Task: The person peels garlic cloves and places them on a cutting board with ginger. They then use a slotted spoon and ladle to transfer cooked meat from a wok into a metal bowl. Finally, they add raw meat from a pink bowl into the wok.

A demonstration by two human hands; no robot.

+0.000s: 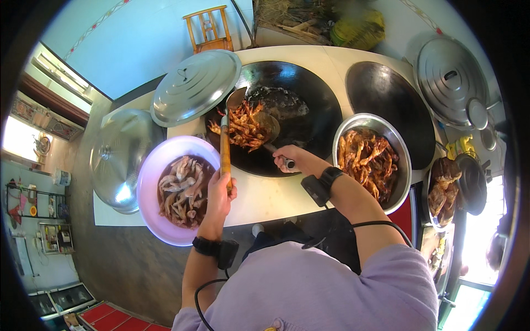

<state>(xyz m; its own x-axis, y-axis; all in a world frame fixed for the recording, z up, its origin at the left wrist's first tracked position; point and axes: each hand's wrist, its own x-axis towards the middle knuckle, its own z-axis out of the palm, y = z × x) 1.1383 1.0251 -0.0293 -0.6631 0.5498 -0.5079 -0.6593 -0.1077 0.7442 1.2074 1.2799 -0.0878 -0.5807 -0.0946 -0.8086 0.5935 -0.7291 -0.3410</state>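
My left hand grips the wooden handle of a wok spatula, whose metal blade rests at the left side of a large black wok. My right hand holds the metal handle of a ladle or skimmer. Its bowl is beside a heap of browned chicken feet gathered between the two tools. Bubbling oil lies in the wok behind them. Left of my left hand, a pale purple basin holds raw chicken feet in reddish liquid.
A steel bowl of browned chicken feet stands right of the wok, near a second black wok. Metal lids and a domed cover occupy the left. Cooked meat sits in a pan far right. A wooden chair stands beyond the stove.
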